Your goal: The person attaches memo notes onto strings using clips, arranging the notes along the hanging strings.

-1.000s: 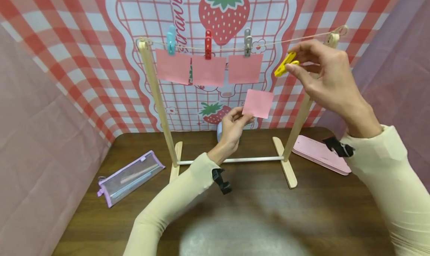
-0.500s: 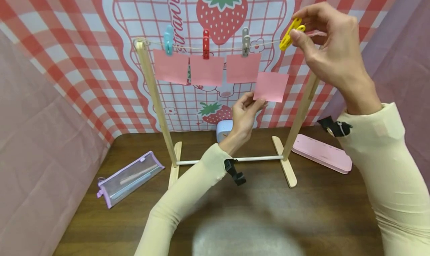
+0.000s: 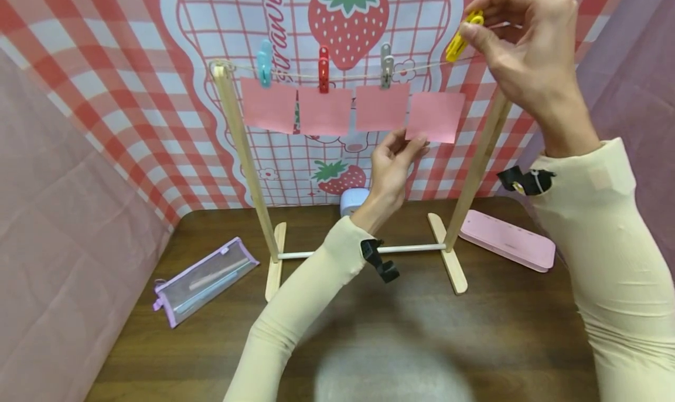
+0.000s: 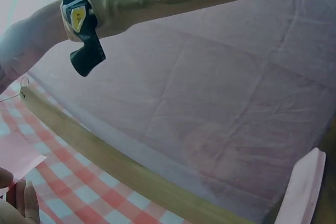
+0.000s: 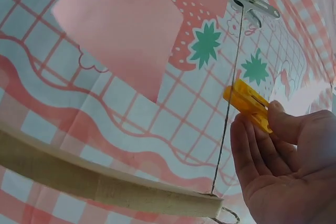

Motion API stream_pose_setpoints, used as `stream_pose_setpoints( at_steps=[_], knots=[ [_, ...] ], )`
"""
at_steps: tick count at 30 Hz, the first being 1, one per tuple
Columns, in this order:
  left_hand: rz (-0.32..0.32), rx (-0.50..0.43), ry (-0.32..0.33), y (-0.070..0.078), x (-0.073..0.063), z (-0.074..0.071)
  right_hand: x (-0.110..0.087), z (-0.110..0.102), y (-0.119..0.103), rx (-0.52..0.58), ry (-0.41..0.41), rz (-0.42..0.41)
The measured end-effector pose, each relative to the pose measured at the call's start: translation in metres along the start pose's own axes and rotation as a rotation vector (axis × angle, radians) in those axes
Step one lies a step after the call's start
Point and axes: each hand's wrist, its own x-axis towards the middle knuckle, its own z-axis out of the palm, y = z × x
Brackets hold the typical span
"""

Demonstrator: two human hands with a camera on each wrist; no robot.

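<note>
My left hand (image 3: 391,170) pinches a pink paper square (image 3: 435,117) by its lower left corner, just below the string (image 3: 422,67). Up at the right, my right hand (image 3: 538,50) holds a yellow clothespin (image 3: 464,36) between thumb and fingers; its tip is at the string, and I cannot tell whether it touches. The right wrist view shows the yellow clothespin (image 5: 248,104) beside the string, apart from the paper (image 5: 121,30). Along the string hang three pink squares under a light blue clothespin (image 3: 265,63), a red clothespin (image 3: 324,69) and a grey clothespin (image 3: 387,66).
The string runs between two wooden posts (image 3: 239,150) with feet on the table (image 3: 237,343), joined by a white rod (image 3: 413,249). A purple-edged mesh pouch (image 3: 205,282) lies left, a pink case (image 3: 506,241) right. A pale blue object (image 3: 352,201) stands behind my left wrist.
My left hand has raised the paper square up and to the right, beside the hanging row. The right hand has lifted the yellow clothespin to the string's height.
</note>
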Motion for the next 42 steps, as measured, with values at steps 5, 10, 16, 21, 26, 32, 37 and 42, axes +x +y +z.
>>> stream_pose_setpoints(
  at_steps=[5, 10, 16, 21, 26, 32, 37, 42],
  knots=[
    [-0.028, -0.048, 0.012, 0.004, 0.003, 0.003, -0.001, 0.000, 0.001, -0.077, -0.065, 0.006],
    [-0.037, -0.076, 0.003, 0.009, 0.004, 0.007, 0.001, 0.000, 0.000, -0.065, -0.050, -0.025],
    [-0.019, -0.108, -0.022, 0.012, 0.005, 0.012, 0.003, -0.002, -0.001, -0.137, -0.119, -0.011],
    [-0.012, -0.144, -0.025, 0.014, 0.005, 0.015, 0.002, -0.003, 0.003, -0.195, -0.192, -0.002],
    [-0.020, -0.163, -0.029, 0.015, 0.004, 0.016, 0.001, -0.004, 0.005, -0.237, -0.251, 0.001],
    [-0.035, -0.176, -0.047, 0.016, 0.003, 0.017, -0.002, -0.007, 0.007, -0.214, -0.262, 0.003],
    [-0.054, -0.200, -0.056, 0.015, 0.003, 0.019, -0.005, -0.007, 0.009, -0.189, -0.262, -0.010],
    [-0.057, -0.200, -0.067, 0.014, 0.001, 0.018, -0.009, -0.006, 0.011, -0.149, -0.268, -0.020]
  ],
)
